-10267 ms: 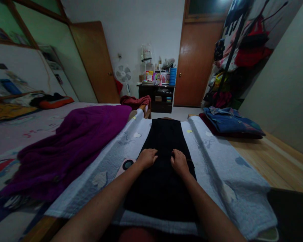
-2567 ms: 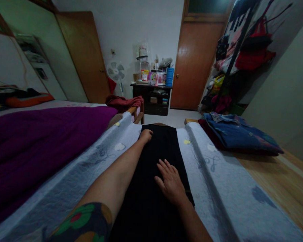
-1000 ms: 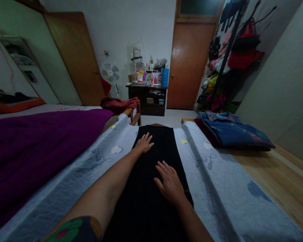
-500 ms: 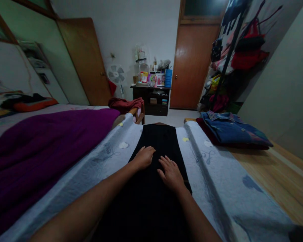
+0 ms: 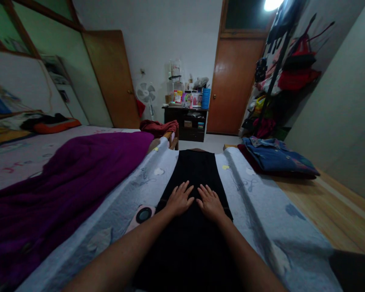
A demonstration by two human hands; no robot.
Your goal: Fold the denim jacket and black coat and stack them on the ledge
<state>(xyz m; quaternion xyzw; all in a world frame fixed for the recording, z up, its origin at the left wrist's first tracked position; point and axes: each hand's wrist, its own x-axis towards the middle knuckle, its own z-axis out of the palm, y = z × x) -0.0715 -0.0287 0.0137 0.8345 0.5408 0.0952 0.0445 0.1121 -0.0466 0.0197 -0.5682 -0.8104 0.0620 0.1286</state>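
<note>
A long black garment [image 5: 196, 166] lies spread out in front of me on a pale blue patterned blanket [image 5: 246, 202]; its exact kind is hard to make out in the dim light. My left hand [image 5: 180, 199] rests flat on the cloth with fingers spread. Beside it, my right hand [image 5: 210, 202] also lies flat, its fingers stretched out and apart. Neither hand grips anything. Left of the garment, near my left forearm, a pink phone [image 5: 142, 215] with a round dark camera ring lies on the blanket, partly hidden by the arm.
A purple blanket [image 5: 88, 174] covers the left side. Folded denim clothing [image 5: 276, 154] sits at the right on a wooden board [image 5: 307, 207]. Beyond the bed stand a dark cabinet [image 5: 182, 125] and a fan [image 5: 146, 95]. Bags [image 5: 299, 77] hang at the right.
My left hand has slid toward me and its fingers have spread. The right hand has shifted slightly right. The pink phone has come into view as the camera turned left.
</note>
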